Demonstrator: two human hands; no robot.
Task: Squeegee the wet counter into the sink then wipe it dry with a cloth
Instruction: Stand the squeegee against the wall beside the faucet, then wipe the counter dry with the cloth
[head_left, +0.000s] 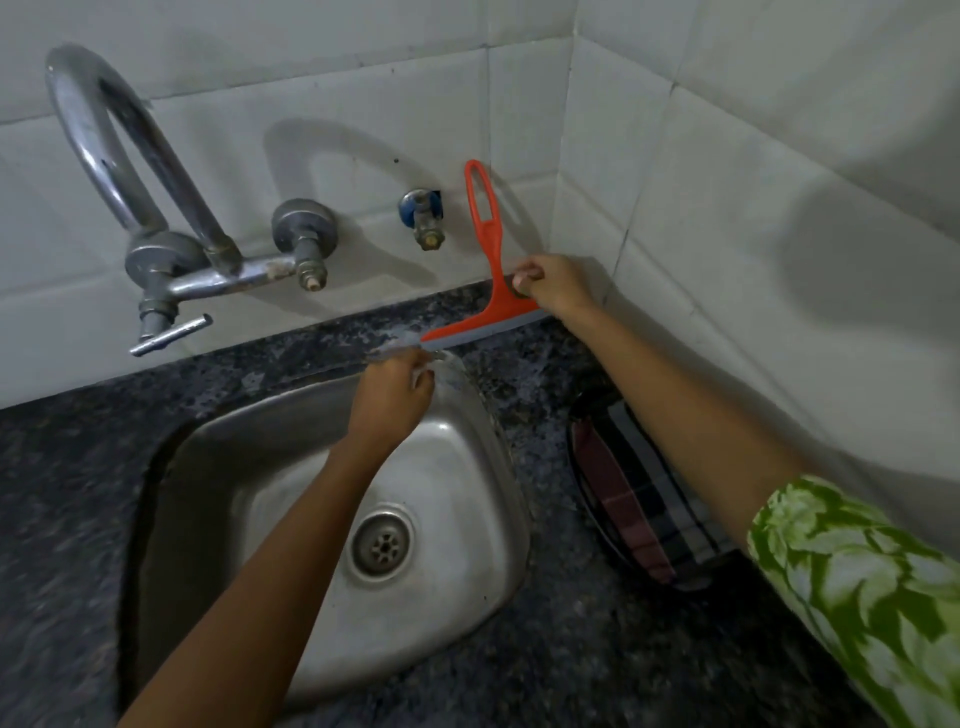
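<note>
An orange squeegee (491, 291) with a grey rubber blade stands on the dark speckled counter (571, 649) behind the steel sink (491, 421), its looped handle leaning up against the tiled wall. My right hand (553, 286) grips the right end of its head. My left hand (395, 389) is over the sink's back right corner, fingers curled just below the blade's left tip; whether it holds the blade is unclear. Water glistens on the counter by that tip. A checked red, black and white cloth (636, 499) lies right of the sink, partly under my right forearm.
A curved metal tap (156, 228) juts from the wall over the sink's left side, with a small blue-topped valve (423, 218) further right. Tiled walls meet in a corner close behind the squeegee. The sink drain (382, 543) sits mid-basin.
</note>
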